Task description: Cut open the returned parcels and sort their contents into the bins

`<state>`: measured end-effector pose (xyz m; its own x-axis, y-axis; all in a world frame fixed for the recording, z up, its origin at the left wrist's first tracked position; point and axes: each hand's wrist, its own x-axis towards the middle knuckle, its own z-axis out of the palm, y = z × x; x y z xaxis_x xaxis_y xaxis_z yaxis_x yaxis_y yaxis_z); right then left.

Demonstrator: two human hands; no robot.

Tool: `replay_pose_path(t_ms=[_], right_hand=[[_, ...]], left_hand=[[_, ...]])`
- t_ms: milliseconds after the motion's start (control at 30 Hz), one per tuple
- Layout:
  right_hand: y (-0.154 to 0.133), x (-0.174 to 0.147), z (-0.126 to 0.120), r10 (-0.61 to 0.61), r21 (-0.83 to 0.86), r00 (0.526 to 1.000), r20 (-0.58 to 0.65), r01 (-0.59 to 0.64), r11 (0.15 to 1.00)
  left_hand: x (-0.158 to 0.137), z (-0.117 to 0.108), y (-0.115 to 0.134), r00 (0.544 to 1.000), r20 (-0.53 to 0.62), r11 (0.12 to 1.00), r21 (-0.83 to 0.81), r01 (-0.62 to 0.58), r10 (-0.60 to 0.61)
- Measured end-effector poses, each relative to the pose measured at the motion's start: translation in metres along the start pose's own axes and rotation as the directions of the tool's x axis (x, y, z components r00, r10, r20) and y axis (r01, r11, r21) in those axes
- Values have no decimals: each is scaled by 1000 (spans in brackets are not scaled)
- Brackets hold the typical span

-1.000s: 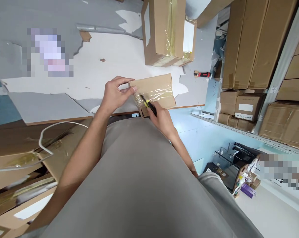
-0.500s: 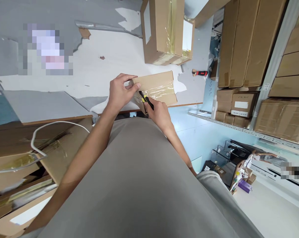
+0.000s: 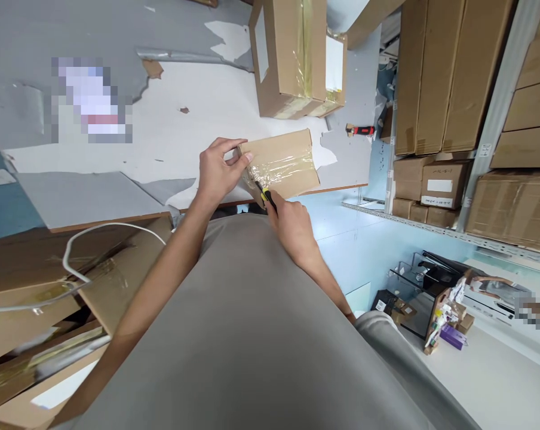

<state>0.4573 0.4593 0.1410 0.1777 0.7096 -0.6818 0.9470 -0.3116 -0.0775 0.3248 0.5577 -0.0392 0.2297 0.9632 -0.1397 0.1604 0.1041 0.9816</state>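
A small cardboard box (image 3: 292, 144) with clear tape across it lies at the table's near edge. My left hand (image 3: 220, 167) grips its left end, thumb on the top face and fingers at the far corner. Closed around a black and yellow utility knife (image 3: 267, 197), my right hand (image 3: 294, 226) is at the box's near left side. The knife's tip is at the taped left end; whether the blade is in the tape I cannot tell.
A large taped carton (image 3: 292, 54) stands on the table behind the small box. To its right lies a red and black tool (image 3: 360, 129). Open cartons (image 3: 131, 263) sit at lower left under a white cable (image 3: 73, 239). Shelves of boxes (image 3: 440, 185) line the right.
My right hand has drawn the knife a little toward me along the box's left end. My left hand keeps its hold on the box.
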Motion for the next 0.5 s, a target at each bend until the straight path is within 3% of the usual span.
replay_pose_path(t_ms=[200, 500], right_hand=[[-1, 16, -8, -4, -33, 1000, 12, 5, 999], [2, 13, 2, -38, -129, 998, 50, 44, 991]], left_hand=[[0, 2, 2, 998, -53, 999, 28, 33, -31], [-6, 7, 6, 995, -94, 998, 50, 29, -24]])
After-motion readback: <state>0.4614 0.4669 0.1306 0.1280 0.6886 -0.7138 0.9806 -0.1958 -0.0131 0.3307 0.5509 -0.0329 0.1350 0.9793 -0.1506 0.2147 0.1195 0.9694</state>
